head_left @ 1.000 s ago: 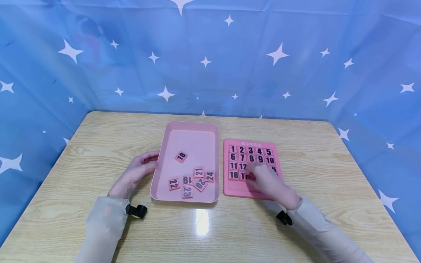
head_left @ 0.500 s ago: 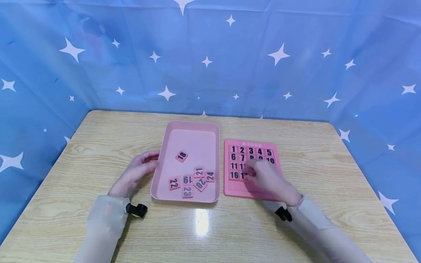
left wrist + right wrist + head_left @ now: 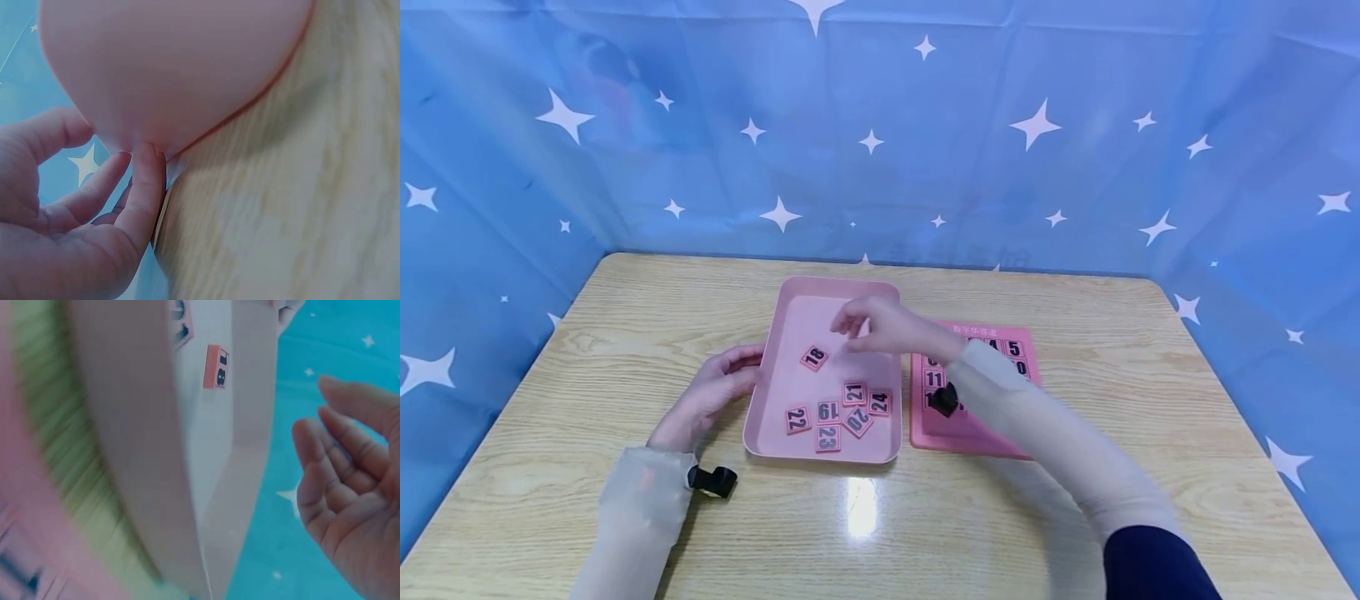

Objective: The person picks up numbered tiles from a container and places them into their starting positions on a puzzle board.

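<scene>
A pink tray (image 3: 782, 317) holds several numbered square tiles. Tile 18 (image 3: 814, 358) lies apart from the others, while tile 21 (image 3: 853, 394) and tile 22 (image 3: 797, 420) are among the group near the front. My left hand (image 3: 711, 392) touches the tray's left side; in the left wrist view its fingertips (image 3: 145, 153) rest against the outer wall. Above the tray, up and right of tile 18, my right hand (image 3: 880, 325) hovers with loosely bent fingers and nothing between them. Its forearm covers much of the pink number board (image 3: 940, 437) on the right.
The tray and board lie side by side on a wooden table (image 3: 760, 533). A blue curtain with white stars (image 3: 880, 83) hangs behind and at both sides. Each wrist carries a black camera mount, the left mount (image 3: 713, 481) being close to the tabletop.
My right hand has left the board's lower rows and moved left, over the tray. The left hand and the tiles in the tray stay where they were.
</scene>
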Demonstrator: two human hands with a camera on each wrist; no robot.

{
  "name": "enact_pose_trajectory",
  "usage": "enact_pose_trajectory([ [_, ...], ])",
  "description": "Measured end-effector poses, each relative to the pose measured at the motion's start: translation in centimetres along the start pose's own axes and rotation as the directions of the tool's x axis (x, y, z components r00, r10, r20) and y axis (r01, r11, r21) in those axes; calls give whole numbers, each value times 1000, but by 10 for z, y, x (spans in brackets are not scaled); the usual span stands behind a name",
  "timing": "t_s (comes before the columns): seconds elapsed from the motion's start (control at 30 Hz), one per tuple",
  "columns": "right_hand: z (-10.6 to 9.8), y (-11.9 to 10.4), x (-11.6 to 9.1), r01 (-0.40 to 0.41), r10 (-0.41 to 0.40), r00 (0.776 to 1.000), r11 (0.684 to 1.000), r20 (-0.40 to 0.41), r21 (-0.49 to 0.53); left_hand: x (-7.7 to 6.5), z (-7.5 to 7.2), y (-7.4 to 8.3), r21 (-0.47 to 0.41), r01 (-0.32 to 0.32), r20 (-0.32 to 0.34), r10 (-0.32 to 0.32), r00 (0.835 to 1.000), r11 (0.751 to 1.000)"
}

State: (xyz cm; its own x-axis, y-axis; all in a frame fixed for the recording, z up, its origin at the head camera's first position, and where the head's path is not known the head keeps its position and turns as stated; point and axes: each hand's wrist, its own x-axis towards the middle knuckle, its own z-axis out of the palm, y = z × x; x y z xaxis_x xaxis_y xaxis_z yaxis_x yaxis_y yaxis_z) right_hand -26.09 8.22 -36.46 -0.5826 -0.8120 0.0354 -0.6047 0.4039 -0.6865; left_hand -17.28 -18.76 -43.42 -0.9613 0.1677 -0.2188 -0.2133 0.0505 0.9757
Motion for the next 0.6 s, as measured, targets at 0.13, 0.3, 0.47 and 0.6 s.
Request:
enact_pose_trajectory([
  [0.13,8,7,30,-29,19,995,994,99,107,0,0,-1,-4,5,0,-5,1000,1000],
  [0.3,14,16,52,-180,127,974,936,187,302,0,0,1,-4,9,4,-9,1000,1000],
  [0.47,15,24,63,-301,232,950,858,209,415,0,0,1,-2,4,1,-4,1000,1000],
  [0.6,18,32,64,-350,263,930,846,257,402,0,0,0,5,1,-2,-1,1000,1000],
])
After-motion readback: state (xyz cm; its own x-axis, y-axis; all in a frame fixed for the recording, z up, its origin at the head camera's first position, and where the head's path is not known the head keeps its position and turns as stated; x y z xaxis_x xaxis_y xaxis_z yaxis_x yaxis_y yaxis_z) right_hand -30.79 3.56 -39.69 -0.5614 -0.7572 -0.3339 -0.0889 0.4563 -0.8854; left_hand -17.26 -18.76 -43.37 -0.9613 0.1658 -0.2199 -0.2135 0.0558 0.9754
